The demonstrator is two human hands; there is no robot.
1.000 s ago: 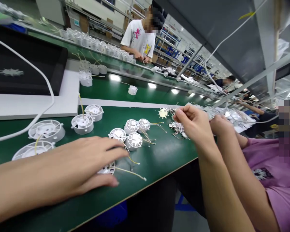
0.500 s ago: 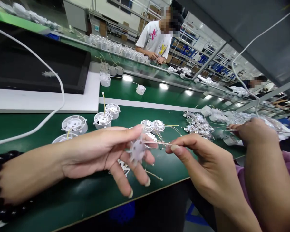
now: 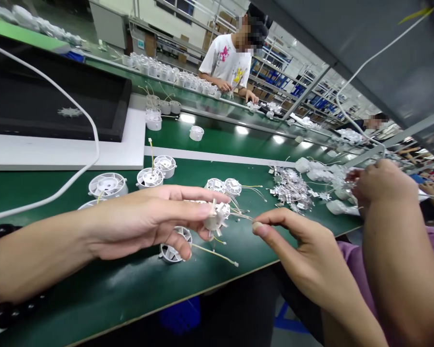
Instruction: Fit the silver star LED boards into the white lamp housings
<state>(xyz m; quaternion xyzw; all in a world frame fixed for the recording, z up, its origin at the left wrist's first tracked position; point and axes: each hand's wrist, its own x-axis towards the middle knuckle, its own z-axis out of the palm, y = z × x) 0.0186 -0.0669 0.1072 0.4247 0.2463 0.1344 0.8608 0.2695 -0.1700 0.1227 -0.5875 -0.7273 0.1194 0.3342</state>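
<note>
My left hand point(image 3: 148, 217) reaches in from the left, thumb and fingers closed on the edge of a small star-shaped white board point(image 3: 216, 219). Two thin pale wires point(image 3: 241, 215) run from the board to my right hand point(image 3: 304, 258), whose thumb and forefinger pinch them near the end. Below my left fingers a round white housing point(image 3: 174, 251) with a yellowish wire lies on the green table, partly hidden. Just behind the board stand more round housings point(image 3: 233, 186) with trailing wires.
A heap of star-shaped boards point(image 3: 292, 188) lies at right, beside a co-worker's arm point(image 3: 394, 212). More housings point(image 3: 107, 184) stand at left, near a black tray point(image 3: 104, 130). A white cable point(image 3: 94, 140) hangs across the left. Behind, a person point(image 3: 227, 62) works past the green belt point(image 3: 220, 142).
My left fingers have closed in around the board, which has turned and risen slightly. My right hand keeps its pinch on the wires. On the belt a white housing has shifted left.
</note>
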